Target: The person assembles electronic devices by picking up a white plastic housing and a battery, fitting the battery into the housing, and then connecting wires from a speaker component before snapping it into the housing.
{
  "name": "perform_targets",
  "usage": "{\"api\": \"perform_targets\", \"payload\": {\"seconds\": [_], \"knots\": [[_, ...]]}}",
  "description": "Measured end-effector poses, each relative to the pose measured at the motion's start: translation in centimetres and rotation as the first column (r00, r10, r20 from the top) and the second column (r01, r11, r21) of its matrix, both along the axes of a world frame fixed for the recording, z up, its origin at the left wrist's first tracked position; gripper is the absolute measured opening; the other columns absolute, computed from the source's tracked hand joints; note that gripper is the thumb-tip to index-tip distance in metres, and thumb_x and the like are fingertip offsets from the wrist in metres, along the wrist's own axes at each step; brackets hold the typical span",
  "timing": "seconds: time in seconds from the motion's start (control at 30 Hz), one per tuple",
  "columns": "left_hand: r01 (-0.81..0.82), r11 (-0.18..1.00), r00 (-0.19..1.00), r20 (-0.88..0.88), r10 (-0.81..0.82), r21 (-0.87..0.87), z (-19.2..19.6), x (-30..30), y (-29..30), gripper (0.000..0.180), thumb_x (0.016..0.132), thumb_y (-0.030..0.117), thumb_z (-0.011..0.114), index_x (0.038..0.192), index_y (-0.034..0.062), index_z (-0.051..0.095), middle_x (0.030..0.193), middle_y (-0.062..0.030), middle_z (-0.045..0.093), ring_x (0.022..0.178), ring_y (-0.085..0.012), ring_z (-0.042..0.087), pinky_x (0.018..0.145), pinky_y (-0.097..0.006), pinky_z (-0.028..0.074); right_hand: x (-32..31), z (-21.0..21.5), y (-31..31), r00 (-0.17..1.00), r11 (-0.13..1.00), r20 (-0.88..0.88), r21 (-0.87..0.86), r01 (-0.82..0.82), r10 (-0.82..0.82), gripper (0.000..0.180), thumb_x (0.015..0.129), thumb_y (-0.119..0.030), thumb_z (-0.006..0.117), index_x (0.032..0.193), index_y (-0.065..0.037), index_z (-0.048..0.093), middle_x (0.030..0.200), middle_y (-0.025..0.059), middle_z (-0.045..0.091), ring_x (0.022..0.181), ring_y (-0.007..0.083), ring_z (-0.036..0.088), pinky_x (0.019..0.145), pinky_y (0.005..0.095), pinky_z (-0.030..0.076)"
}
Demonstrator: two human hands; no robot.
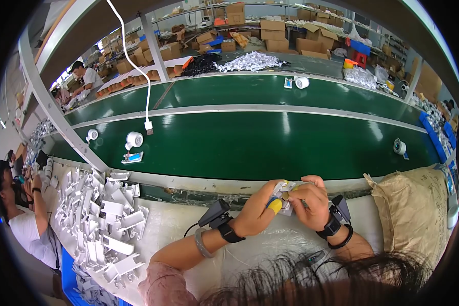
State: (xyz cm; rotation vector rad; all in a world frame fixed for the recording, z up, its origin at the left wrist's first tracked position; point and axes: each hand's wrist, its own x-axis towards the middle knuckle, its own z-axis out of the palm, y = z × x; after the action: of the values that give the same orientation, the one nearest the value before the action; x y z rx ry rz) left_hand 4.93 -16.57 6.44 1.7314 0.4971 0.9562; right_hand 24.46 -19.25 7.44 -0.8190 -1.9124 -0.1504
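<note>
One small white part (287,208), held between left hand (257,210) and right hand (313,206) above the tabletop (171,220); both grips closed on it. White pieces (107,217) piled left, green conveyor belt (239,145) ahead.

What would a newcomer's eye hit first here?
The long green belt across the middle, with a white cable hanging in front of it, left of centre. Then the heap of white plastic parts at lower left. Below the belt, the left hand and right hand meet around a small pale piece.
</note>
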Motion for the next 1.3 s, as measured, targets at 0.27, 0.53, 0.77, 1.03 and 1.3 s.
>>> {"api": "perform_targets", "payload": {"seconds": [0.27,0.53,0.77,1.03,1.3], "knots": [[-0.052,0.968,0.998,-0.021,0.059,0.246,-1.1,0.2,0.4,0.052,0.09,0.007,0.057,0.138,-0.0014,0.039,0.123,-0.0203,0.056,0.109,-0.0343,0.059,0.093,-0.038,0.046,-0.1,0.3,-0.2,0.999,1.0,0.037,0.007,0.016,-0.017,0.024,0.069,0.003,0.075,0.089,-0.009,0.067,0.077,0.0046,0.065,0.07,0.0205,0.063,0.088,0.0427,0.048],[-0.136,0.945,0.981,-0.093,0.171,0.298,-1.6,0.4,0.4,0.049,0.092,0.007,0.056,0.137,0.0006,0.04,0.127,-0.0241,0.055,0.111,-0.0422,0.058,0.093,-0.042,0.047,-0.1,0.5,-0.2,0.997,1.0,0.069,0.008,0.028,-0.028,0.021,0.07,0.003,0.073,0.087,-0.008,0.065,0.077,0.0041,0.065,0.07,0.0205,0.062,0.091,0.0453,0.046],[-0.141,0.944,0.98,-0.097,0.176,0.299,-1.2,0.4,0.3,0.045,0.093,0.008,0.054,0.136,0.0001,0.042,0.125,-0.0235,0.056,0.11,-0.0417,0.058,0.092,-0.042,0.048,-0.1,0.6,-0.1,0.994,0.998,0.102,0.037,0.042,-0.046,0.023,0.068,0.001,0.075,0.087,-0.008,0.067,0.077,0.005,0.064,0.07,0.0209,0.063,0.091,0.0436,0.047],[-0.168,0.941,0.98,-0.058,0.193,0.293,-1.1,0.3,0.1,0.036,0.098,0.013,0.05,0.132,-0.0012,0.048,0.112,-0.0194,0.062,0.099,-0.0321,0.064,0.087,-0.036,0.049,-0.4,0.6,-0.4,0.994,0.999,0.099,0.02,0.038,-0.04,0.021,0.069,0.002,0.075,0.087,-0.007,0.066,0.076,0.005,0.064,0.069,0.0202,0.063,0.091,0.0428,0.047],[-0.197,0.941,0.971,-0.079,0.226,0.274,-0.2,0.2,0.2,0.029,0.097,0.011,0.049,0.124,-0.0002,0.055,0.096,-0.016,0.065,0.082,-0.0248,0.066,0.075,-0.033,0.051,-0.8,0.8,-0.6,0.996,0.999,0.076,-0.007,0.037,-0.036,0.019,0.071,0.002,0.074,0.085,-0.008,0.065,0.077,0.0046,0.066,0.069,0.0198,0.064,0.089,0.0409,0.047]]}}
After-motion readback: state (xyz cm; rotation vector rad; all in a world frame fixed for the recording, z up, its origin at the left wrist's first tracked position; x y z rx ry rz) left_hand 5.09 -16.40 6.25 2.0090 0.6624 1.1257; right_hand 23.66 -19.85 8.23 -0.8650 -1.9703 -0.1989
